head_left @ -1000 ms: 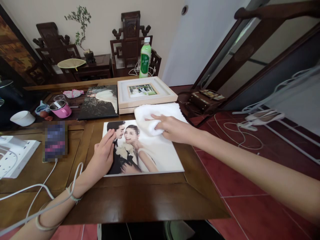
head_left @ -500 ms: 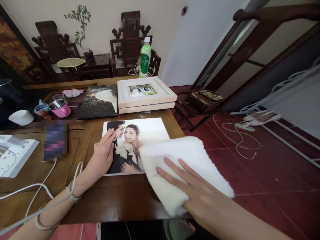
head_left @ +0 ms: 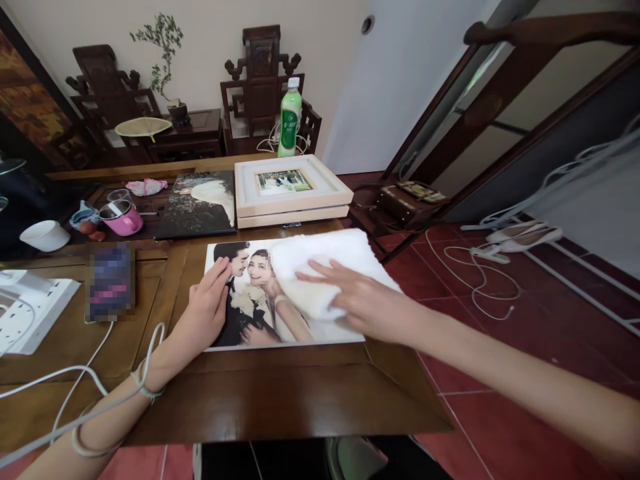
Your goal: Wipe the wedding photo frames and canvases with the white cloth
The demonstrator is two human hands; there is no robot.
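A photo panel (head_left: 300,337) showing a couple in wedding dress lies flat near the front of the wooden table. My left hand (head_left: 210,297) rests on its left part, fingers stretched out and holding nothing. A fluffy white cloth (head_left: 345,250) covers the panel's upper right part and reaches past its right edge. Spread over that cloth, my right hand (head_left: 357,293) presses it against the panel; its thumb side is tucked at the cloth's near edge and partly hidden.
Behind the panel are a stack of pale frames (head_left: 327,197), a dark photo panel (head_left: 200,217) and a green bottle (head_left: 290,123). On the left are a pink mug (head_left: 131,223), a white cup (head_left: 45,235), a phone (head_left: 110,283) and a power strip (head_left: 40,317). A white cable (head_left: 93,377) crosses my left forearm.
My right hand and the white cloth have moved away from me and slightly left, uncovering the panel's lower right part and the table corner. My left hand stays in place.
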